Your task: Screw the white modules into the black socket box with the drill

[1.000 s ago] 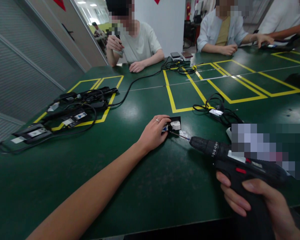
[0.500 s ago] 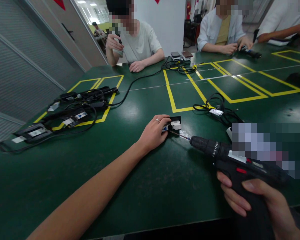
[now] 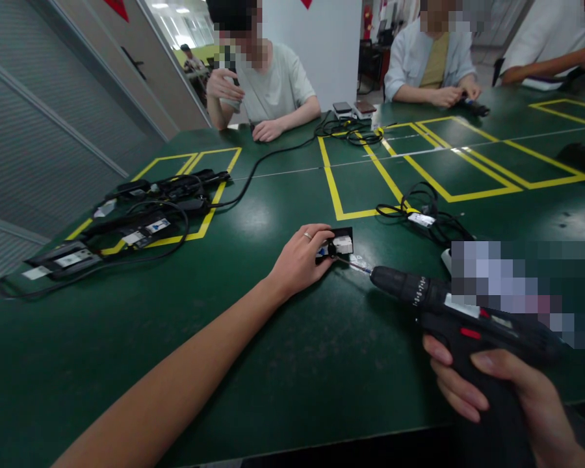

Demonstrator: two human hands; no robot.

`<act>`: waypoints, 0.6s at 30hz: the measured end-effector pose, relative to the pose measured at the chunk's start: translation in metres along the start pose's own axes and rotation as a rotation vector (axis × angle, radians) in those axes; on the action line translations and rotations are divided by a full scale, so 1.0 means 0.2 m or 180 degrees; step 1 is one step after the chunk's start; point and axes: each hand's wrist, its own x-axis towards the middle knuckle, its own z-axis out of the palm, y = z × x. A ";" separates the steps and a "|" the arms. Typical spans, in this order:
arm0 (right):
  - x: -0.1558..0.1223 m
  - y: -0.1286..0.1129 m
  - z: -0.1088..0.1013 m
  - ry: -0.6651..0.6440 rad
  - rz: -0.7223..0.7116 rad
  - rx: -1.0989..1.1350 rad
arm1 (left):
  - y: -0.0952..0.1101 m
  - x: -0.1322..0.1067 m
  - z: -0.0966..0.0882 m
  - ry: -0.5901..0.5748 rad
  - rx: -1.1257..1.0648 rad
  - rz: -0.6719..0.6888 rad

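Observation:
My left hand (image 3: pixel 299 259), a ring on one finger, is closed over a small black and white part (image 3: pixel 340 242) that lies on the green table (image 3: pixel 253 364). My right hand (image 3: pixel 502 396) is wrapped round the grip of a black cordless drill (image 3: pixel 448 305). The drill's thin bit (image 3: pixel 351 264) points left and its tip touches the small part just right of my left fingers.
Black power adapters with coiled cables (image 3: pixel 141 218) lie inside yellow tape lines at the left. Another bundled cable (image 3: pixel 422 214) rests right of the part. Three people sit along the far side, one holding something to the face (image 3: pixel 227 81), another handling a dark tool (image 3: pixel 470 104).
My hands and the drill have hardly moved. The person at the far right drew a dark tool in toward their hands.

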 end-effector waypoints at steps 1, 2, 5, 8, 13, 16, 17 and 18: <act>0.00 0.00 0.00 0.0001 -0.0001 0.0005 | 0.00 0.00 0.00 -0.0009 0.0017 0.0009; 0.00 0.00 0.00 0.0000 -0.0007 0.0007 | 0.00 0.00 0.00 -0.0016 0.0034 0.0018; 0.00 0.00 0.01 -0.0019 -0.0011 -0.0002 | 0.00 0.00 -0.01 -0.0042 0.0059 0.0036; 0.00 0.00 0.01 -0.0036 0.0009 -0.0031 | 0.01 0.00 -0.01 -0.0058 0.0065 0.0063; 0.00 0.00 0.00 -0.0022 0.0042 -0.0021 | 0.01 0.00 -0.01 -0.0017 0.0073 0.0082; 0.01 0.00 0.00 -0.0012 0.0042 -0.0008 | 0.00 0.00 0.00 -0.0006 0.0101 0.0093; 0.01 0.00 0.00 -0.0007 0.0034 -0.0009 | 0.00 0.00 0.00 -0.0001 0.0120 0.0084; 0.00 0.00 0.00 -0.0002 0.0021 -0.0011 | 0.00 0.00 0.00 -0.0011 0.0138 0.0072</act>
